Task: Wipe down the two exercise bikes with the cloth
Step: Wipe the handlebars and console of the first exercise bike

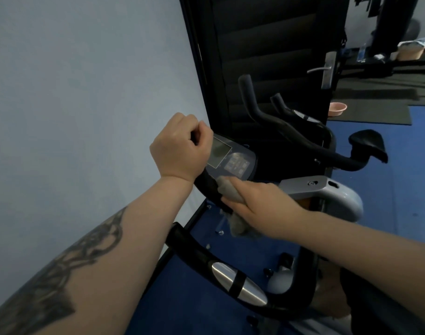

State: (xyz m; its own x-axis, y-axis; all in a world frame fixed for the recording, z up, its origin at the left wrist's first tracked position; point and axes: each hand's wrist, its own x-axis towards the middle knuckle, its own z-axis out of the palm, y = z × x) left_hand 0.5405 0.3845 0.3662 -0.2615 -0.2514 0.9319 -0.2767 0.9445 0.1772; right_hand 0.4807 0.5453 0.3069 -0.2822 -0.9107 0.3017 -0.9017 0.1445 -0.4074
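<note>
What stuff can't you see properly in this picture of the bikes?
- Head view: the top of the handlebar is hidden inside the left hand.
- The right hand covers most of the cloth, so where the cloth meets the bar is partly hidden.
- The console buttons are too blurred to read.
- The nearer bike's lower frame is cut off by the bottom edge.
- The second bike is half hidden behind the first; its pedals do not show.

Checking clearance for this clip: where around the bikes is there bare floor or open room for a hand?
Bare blue floor lies right of the far bike's saddle, bordered by dark mats behind. A smaller blue patch sits between the near handlebar and the door's foot. Crowded: around the console, where the left hand grips the bar and the right hand presses the cloth.
</note>
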